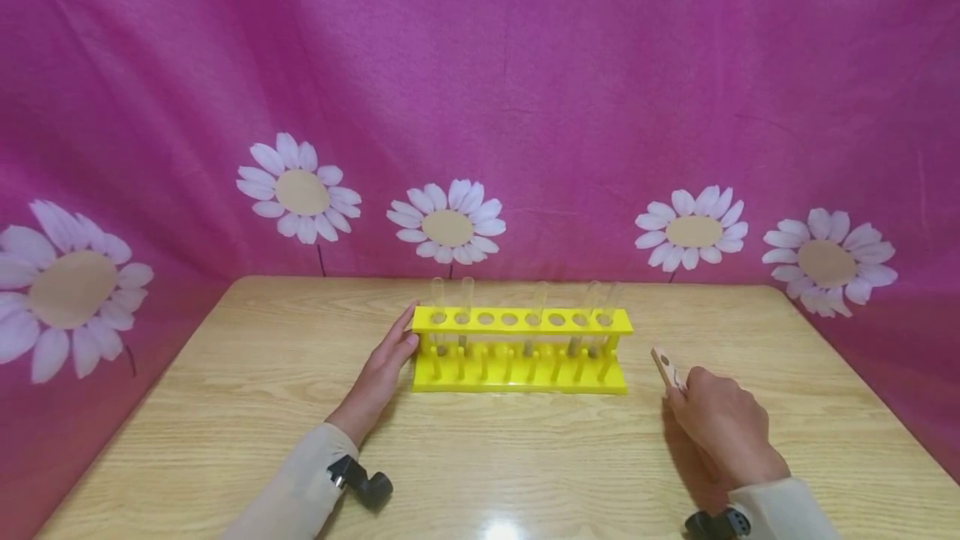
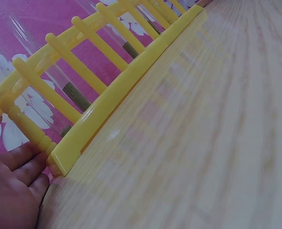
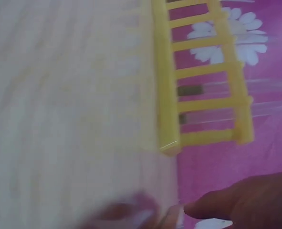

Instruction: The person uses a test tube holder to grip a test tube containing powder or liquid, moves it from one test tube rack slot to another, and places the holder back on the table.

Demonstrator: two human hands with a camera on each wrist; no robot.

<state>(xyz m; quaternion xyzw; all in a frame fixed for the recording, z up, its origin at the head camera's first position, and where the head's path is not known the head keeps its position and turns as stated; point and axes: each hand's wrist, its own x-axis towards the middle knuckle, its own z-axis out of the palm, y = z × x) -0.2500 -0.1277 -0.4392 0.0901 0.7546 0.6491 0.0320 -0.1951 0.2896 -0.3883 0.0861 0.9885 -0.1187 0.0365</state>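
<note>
A yellow test tube rack stands upright on the table, holding several clear test tubes with dark material at their bottoms. My left hand rests against the rack's left end; in the left wrist view its fingers lie fairly straight beside the end post and base. Right of the rack, apart from it, my right hand grips a wooden test tube holder, whose tip points toward the rack. Most of the holder is hidden by the hand, and it shows only in part and blurred in the right wrist view.
The wood-grain table extends around the rack. Behind and beside it hangs a magenta cloth printed with white daisies. A black wrist device sits on the left sleeve, another on the right.
</note>
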